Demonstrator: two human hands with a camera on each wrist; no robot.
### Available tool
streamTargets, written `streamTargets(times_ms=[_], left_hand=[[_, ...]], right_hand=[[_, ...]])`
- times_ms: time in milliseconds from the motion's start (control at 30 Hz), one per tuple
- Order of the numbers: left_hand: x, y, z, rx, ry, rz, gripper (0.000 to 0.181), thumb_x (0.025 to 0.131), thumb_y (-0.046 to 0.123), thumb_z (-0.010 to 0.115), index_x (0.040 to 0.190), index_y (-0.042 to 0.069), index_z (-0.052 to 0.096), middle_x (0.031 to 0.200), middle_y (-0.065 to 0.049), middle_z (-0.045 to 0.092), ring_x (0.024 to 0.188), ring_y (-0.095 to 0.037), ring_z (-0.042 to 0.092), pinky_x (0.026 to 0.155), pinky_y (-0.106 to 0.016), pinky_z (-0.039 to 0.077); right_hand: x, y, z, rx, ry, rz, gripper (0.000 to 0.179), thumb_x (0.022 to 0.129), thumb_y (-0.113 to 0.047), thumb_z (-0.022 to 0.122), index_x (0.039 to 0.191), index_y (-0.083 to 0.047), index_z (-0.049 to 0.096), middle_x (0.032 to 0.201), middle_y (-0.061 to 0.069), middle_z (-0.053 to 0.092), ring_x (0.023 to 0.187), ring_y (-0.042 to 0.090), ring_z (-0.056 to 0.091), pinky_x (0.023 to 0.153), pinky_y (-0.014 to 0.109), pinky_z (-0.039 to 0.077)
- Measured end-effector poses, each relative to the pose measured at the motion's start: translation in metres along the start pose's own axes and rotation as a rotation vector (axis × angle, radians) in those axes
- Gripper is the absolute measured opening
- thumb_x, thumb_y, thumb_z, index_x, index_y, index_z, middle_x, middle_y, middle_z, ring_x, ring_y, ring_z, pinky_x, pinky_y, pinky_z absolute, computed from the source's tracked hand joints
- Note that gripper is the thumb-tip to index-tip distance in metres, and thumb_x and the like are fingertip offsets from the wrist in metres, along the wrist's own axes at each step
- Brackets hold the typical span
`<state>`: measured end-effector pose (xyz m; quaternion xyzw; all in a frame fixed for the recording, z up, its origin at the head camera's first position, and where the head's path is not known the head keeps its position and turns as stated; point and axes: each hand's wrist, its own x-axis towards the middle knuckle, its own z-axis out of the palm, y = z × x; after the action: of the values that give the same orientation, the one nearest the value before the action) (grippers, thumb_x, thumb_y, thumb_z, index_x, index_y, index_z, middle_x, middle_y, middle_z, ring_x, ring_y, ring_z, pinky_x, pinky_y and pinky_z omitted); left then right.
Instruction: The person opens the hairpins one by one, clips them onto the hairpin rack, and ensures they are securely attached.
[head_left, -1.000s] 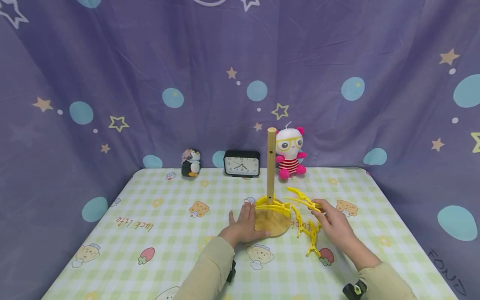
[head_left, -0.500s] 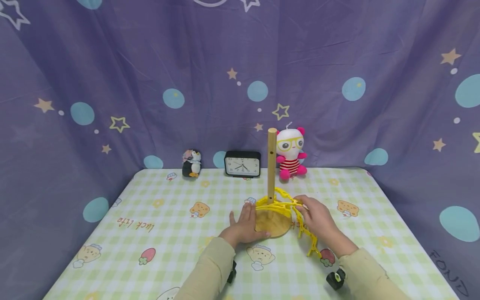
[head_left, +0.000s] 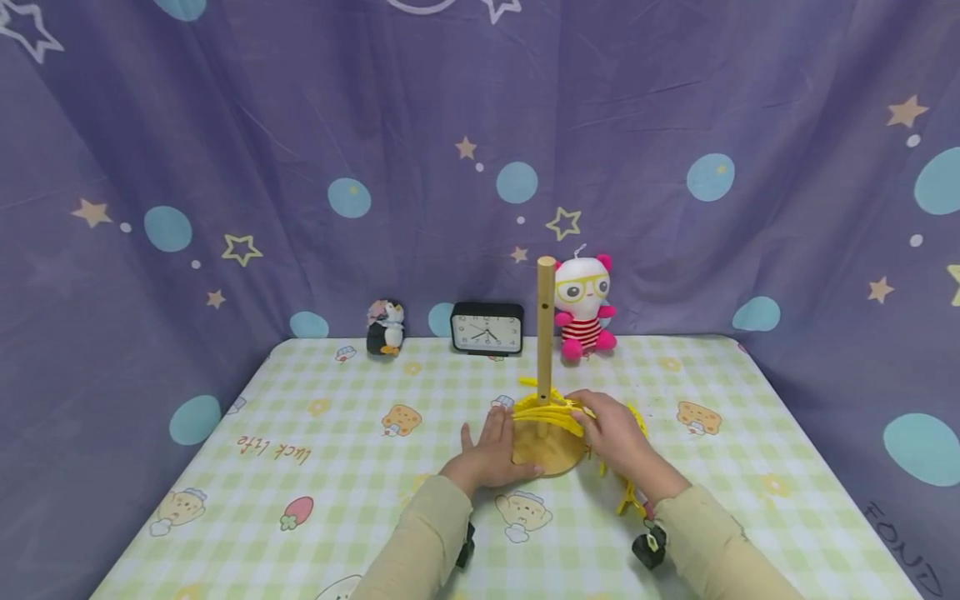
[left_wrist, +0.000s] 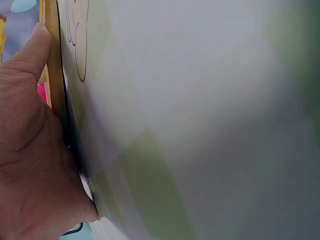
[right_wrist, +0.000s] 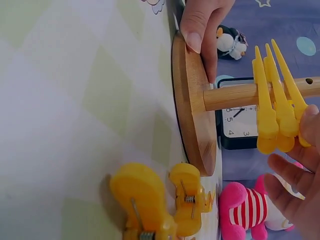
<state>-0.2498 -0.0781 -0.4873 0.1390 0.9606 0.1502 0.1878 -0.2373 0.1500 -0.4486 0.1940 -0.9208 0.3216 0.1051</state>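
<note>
A round wooden base [head_left: 546, 460] carries an upright wooden post [head_left: 545, 342] with small holes. My left hand [head_left: 486, 457] lies with straight fingers on the left side of the base, thumb [left_wrist: 36, 50] along its front edge. At the post's lower part, my right hand [head_left: 613, 433] pinches a long yellow spring clip [right_wrist: 292, 87]. More tapered yellow clips [right_wrist: 267, 112] lie across the post beside it; whether they are attached to it cannot be seen. Loose yellow clips [right_wrist: 140, 192] with metal springs lie right of the base, partly hidden by my right arm in the head view.
A black alarm clock [head_left: 487, 328], a small penguin figure [head_left: 386, 327] and a pink-and-white panda plush [head_left: 585, 304] stand along the table's back edge. The checked tablecloth [head_left: 337, 500] ends at a purple curtain [head_left: 300, 167].
My right hand has moved left with the yellow clip, from right of the base up to the post. The left hand has stayed on the base.
</note>
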Motion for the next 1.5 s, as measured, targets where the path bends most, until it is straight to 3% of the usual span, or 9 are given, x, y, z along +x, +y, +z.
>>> streamTargets(times_ms=[233, 400, 567, 900, 1500], left_hand=[[-0.005, 0.005, -0.005, 0.016, -0.007, 0.004, 0.112, 0.084, 0.075, 0.051, 0.156, 0.003, 0.004, 0.163, -0.013, -0.007, 0.149, -0.023, -0.008, 0.113, -0.06, -0.009], [0.004, -0.001, 0.002, 0.01, -0.002, -0.001, 0.115, 0.082, 0.077, 0.05, 0.156, 0.005, 0.0, 0.162, -0.011, -0.011, 0.148, -0.021, -0.012, 0.112, -0.06, -0.012], [0.012, -0.008, 0.009, 0.007, 0.006, -0.002, 0.117, 0.081, 0.079, 0.05, 0.156, 0.007, -0.003, 0.161, -0.01, -0.014, 0.147, -0.021, -0.015, 0.111, -0.059, -0.015], [0.007, -0.005, 0.004, 0.0, 0.003, -0.006, 0.118, 0.081, 0.08, 0.049, 0.156, 0.006, -0.004, 0.162, -0.011, -0.013, 0.148, -0.022, -0.013, 0.11, -0.059, -0.016], [0.013, -0.009, 0.011, -0.001, 0.021, 0.002, 0.118, 0.081, 0.078, 0.052, 0.156, 0.007, -0.004, 0.161, -0.011, -0.014, 0.148, -0.023, -0.013, 0.11, -0.061, -0.016]], right_hand=[[-0.002, 0.002, -0.004, 0.089, -0.113, 0.021, 0.037, 0.1, -0.022, 0.056, 0.135, -0.009, 0.055, 0.139, 0.009, 0.056, 0.124, 0.032, 0.054, 0.098, 0.051, 0.046], [-0.007, 0.004, -0.01, 0.133, -0.145, 0.077, 0.053, 0.099, -0.032, 0.059, 0.146, -0.014, 0.044, 0.14, 0.016, 0.053, 0.112, 0.032, 0.059, 0.087, 0.046, 0.052], [-0.015, 0.007, -0.019, 0.162, -0.138, 0.106, 0.057, 0.097, -0.038, 0.061, 0.146, -0.015, 0.043, 0.141, 0.016, 0.051, 0.109, 0.032, 0.061, 0.078, 0.041, 0.054], [-0.031, 0.023, -0.031, 0.085, -0.071, 0.098, 0.046, 0.098, -0.028, 0.061, 0.139, -0.009, 0.052, 0.148, 0.015, 0.043, 0.119, 0.033, 0.055, 0.086, 0.048, 0.052], [-0.051, 0.049, -0.046, 0.0, -0.008, 0.092, 0.04, 0.093, -0.014, 0.067, 0.131, -0.006, 0.057, 0.133, 0.017, 0.056, 0.108, 0.037, 0.06, 0.078, 0.049, 0.053]])
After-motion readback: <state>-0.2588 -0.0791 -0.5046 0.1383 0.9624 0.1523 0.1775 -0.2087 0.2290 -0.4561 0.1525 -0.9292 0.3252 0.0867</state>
